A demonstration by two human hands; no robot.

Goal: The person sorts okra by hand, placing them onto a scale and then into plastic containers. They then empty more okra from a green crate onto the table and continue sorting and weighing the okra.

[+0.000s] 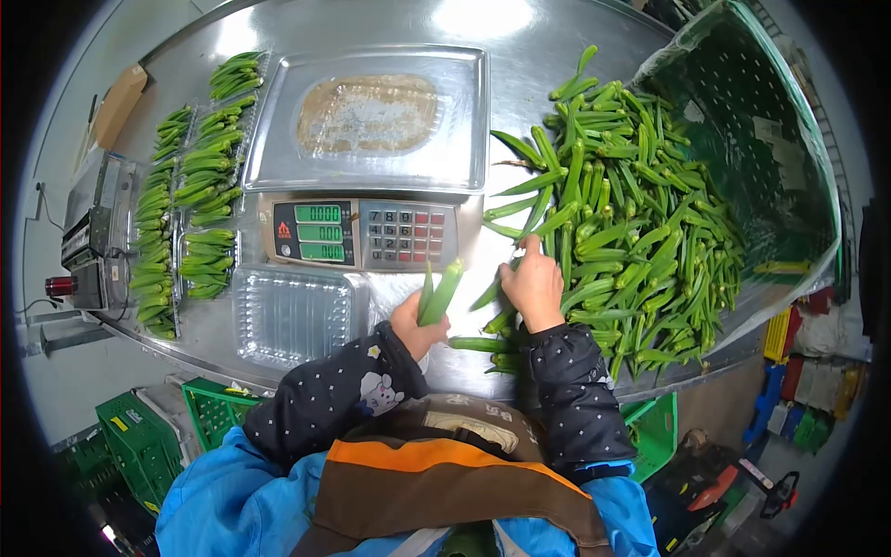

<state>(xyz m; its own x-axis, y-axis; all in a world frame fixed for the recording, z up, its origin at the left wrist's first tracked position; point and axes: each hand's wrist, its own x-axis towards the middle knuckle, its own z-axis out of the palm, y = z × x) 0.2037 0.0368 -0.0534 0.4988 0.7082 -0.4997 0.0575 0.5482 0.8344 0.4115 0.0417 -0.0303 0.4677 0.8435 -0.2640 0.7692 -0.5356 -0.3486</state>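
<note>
My left hand [419, 323] is closed around okra pods [440, 293], their tips pointing up in front of the scale. My right hand [535, 286] is at the left edge of a large heap of loose okra [631, 223]. Its thumb and index finger are apart beside several pods, and its other fingers are partly hidden. An empty clear plastic tray [292, 316] lies left of my left hand. Behind it stands a digital scale [408, 234] with a bare metal pan [269, 121] and lit green displays.
Clear trays filled with okra [209, 167] stand in rows at the left, near a machine [88, 265]. A green crate [761, 139] with a plastic liner lies tipped behind the heap. More green crates [139, 441] sit below the metal table [548, 23].
</note>
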